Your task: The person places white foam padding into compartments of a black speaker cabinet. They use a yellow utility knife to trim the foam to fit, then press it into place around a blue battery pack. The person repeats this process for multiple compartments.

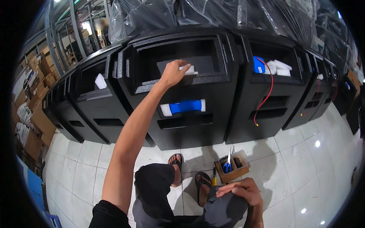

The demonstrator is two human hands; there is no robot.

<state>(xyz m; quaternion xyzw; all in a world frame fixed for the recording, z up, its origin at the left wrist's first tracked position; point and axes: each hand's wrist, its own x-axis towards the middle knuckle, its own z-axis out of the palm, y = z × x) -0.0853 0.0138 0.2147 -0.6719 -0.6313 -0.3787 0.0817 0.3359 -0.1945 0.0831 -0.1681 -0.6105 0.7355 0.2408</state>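
My left hand [174, 72] reaches into the upper opening of the middle black cabinet [194, 138], its fingers around white foam pieces [191, 69] at the opening's lower ledge. The fingertips are partly hidden. Below, a blue-wrapped pack [186, 106], probably a battery, sits across an upper slot with white foam at both ends. My right hand [242, 191] hovers at or rests on my right knee, holding nothing, fingers extended; contact is unclear. In the cabinet to the right, another blue pack [259, 65] with a red cable [268, 94] lies beside white foam blocks [281, 68].
On the tiled floor [251, 154], a box of small dark parts [241, 169] holds blue-handled scissors [227, 167], with a yellow-handled tool [214, 178] beside it. Another white foam piece [100, 81] sits in the left cabinet. Plastic-wrapped goods [211, 12] stand behind; cardboard boxes [40, 119] fill the left.
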